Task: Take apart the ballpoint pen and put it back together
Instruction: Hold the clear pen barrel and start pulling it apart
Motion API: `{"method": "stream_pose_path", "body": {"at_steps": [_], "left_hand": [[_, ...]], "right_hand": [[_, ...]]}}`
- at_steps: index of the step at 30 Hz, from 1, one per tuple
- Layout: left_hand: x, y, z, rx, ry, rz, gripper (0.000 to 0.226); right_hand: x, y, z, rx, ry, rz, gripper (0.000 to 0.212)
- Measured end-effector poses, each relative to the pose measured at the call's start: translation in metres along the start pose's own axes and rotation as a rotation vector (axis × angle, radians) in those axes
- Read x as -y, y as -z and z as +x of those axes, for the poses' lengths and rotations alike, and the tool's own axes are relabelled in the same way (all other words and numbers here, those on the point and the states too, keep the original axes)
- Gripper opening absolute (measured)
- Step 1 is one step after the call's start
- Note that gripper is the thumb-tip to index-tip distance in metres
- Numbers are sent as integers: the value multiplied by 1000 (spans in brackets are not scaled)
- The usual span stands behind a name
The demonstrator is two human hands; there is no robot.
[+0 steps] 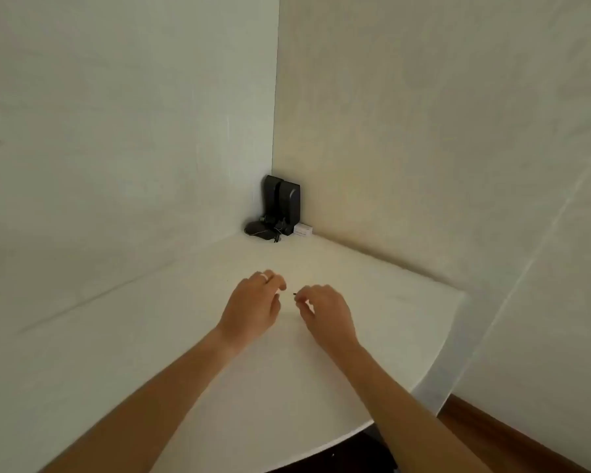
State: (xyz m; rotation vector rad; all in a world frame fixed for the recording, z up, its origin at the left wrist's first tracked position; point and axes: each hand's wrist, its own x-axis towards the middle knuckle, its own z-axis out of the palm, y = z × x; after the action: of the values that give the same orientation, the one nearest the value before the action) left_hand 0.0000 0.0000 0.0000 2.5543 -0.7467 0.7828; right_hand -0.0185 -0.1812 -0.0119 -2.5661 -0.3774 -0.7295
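Both my hands hover over the white table (pixel 151 353), close together near its middle. My right hand (pixel 325 310) pinches a small dark pen part (pixel 294 294) between thumb and fingertips; only its dark tip shows. My left hand (pixel 253 303), with a ring on one finger, has its fingers curled inward, a short gap from the right hand. Whether the left hand holds a pen piece is hidden by the fingers. No other pen part shows on the table.
Two black upright speakers (pixel 282 204) with tangled cables stand in the far corner where the two walls meet. A small white box (pixel 303 230) lies beside them. The table's rounded edge (pixel 434 377) curves at the right, with wooden floor (pixel 512 438) beyond.
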Motion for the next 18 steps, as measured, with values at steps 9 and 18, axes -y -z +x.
{"method": "stream_pose_path", "body": {"at_steps": [9,18], "left_hand": [[21,-33,-17,82,111,-44,16],[24,-40,-10,14,185,-217,11]], "right_hand": [[-11,-19,-4,143,-79,-5,15],[-20,-40,9,92,-19,-44,8]]}}
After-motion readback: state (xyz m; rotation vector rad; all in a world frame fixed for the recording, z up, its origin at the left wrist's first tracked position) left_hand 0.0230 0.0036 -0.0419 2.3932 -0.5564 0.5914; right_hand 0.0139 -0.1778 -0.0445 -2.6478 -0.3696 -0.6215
